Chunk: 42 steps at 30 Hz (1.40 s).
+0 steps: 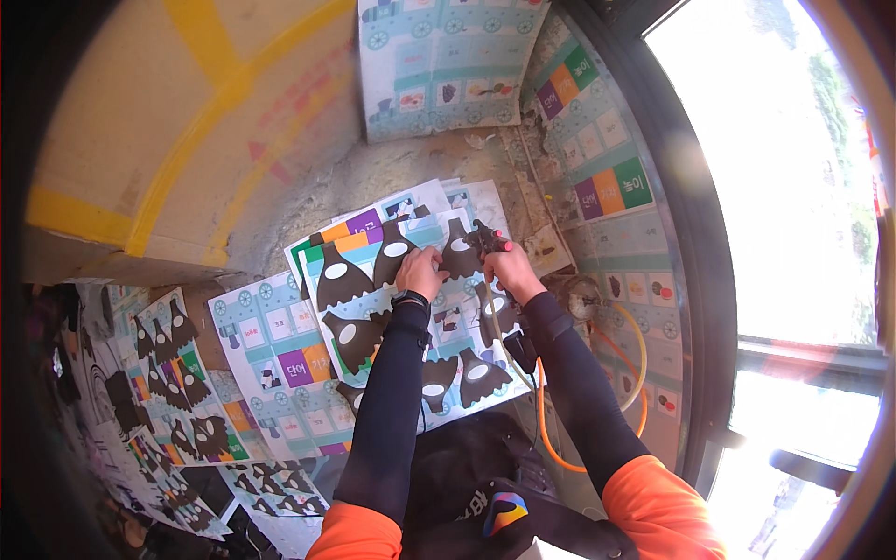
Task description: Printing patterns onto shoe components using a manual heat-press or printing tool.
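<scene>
Spray-gun-like tool point(483, 240) sits clasped in the right hand point(511, 268) over the far right of the printed sheets point(448, 342). The left hand point(423, 273) rests among dark pieces point(343, 286), perhaps steadying one; its grip cannot be told. Pieces lie spread, seemingly to keep surfaces exposed.

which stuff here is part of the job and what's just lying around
Seems part of the job:
dark gun-shaped tool in the right hand
dark cut pieces with white ovals, near the left hand
printed sheets beneath them

Probably just around:
yellow-taped cardboard box
perhaps the orange hose; its link to the tool isn't clear
</scene>
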Available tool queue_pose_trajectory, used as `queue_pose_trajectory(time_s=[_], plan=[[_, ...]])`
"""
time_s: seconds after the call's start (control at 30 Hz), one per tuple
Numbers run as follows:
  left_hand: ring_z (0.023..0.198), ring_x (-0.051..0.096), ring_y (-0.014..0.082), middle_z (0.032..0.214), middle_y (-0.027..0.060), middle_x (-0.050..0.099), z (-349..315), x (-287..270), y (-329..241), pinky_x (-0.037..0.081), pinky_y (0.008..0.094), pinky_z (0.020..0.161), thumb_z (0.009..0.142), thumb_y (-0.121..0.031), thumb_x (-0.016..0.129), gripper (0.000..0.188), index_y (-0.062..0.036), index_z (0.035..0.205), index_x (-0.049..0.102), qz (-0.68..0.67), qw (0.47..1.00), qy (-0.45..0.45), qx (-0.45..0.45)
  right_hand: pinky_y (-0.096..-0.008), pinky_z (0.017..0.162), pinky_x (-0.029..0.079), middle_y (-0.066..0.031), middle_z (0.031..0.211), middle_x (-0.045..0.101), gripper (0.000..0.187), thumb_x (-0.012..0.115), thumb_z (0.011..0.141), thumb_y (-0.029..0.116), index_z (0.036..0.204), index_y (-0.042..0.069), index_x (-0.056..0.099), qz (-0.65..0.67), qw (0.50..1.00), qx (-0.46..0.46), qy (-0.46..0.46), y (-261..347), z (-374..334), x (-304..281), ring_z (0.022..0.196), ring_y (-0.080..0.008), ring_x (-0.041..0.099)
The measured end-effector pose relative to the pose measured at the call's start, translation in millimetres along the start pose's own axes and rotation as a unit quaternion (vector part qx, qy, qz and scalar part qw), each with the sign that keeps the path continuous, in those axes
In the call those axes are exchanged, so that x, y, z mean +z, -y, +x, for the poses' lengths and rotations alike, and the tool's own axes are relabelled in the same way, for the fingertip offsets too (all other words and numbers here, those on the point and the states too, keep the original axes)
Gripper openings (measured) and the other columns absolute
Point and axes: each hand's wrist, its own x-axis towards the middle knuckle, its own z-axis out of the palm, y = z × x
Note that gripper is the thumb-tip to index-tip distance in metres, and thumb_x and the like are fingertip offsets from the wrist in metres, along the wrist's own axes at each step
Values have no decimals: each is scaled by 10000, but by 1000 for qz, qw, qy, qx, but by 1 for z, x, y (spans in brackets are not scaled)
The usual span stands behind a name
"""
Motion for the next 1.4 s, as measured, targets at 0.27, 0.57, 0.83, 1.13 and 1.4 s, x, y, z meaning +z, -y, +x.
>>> queue_pose_trajectory(time_s=[0.27, 0.57, 0.83, 1.13, 1.4], plan=[[876, 604, 243, 843, 39, 591, 1, 1, 2, 496, 390, 750, 674, -163, 850, 327, -124, 913, 631, 0, 1000, 4, -6, -292, 390, 395, -59, 601, 570, 130, 582, 650, 61, 757, -7, 610, -27, 999, 15, 29, -9, -2, 1, 432, -160, 523], [884, 602, 248, 862, 45, 592, 1, 0, 2, 493, 392, 757, 674, -160, 849, 332, -120, 915, 624, -8, 1000, 9, -7, -313, 394, 403, -78, 575, 596, 108, 562, 685, 84, 715, -5, 615, -25, 999, -22, -30, 9, -10, -1, 411, -181, 542], [885, 602, 244, 853, 42, 590, 1, -1, 2, 490, 390, 757, 674, -159, 849, 327, -120, 908, 623, -12, 1000, 10, -5, -342, 480, 452, -108, 581, 605, 152, 562, 714, 124, 735, -16, 616, -110, 992, -35, -50, -15, 1, -9, 498, -221, 604], [868, 599, 251, 839, 46, 584, 1, 3, 3, 486, 398, 742, 673, -149, 847, 319, -114, 896, 620, -6, 1000, 3, 0, -296, 392, 393, -65, 602, 581, 114, 572, 686, 93, 732, -3, 613, -13, 999, 17, 28, -15, -7, 3, 420, -162, 521], [865, 607, 257, 843, 56, 588, -5, -5, 6, 493, 398, 744, 702, -150, 825, 283, -103, 903, 632, -9, 1000, -19, 7, -276, 419, 428, -82, 707, 652, 213, 606, 705, 118, 882, 4, 639, -22, 1000, 13, -15, 5, -33, -1, 520, -163, 589]])
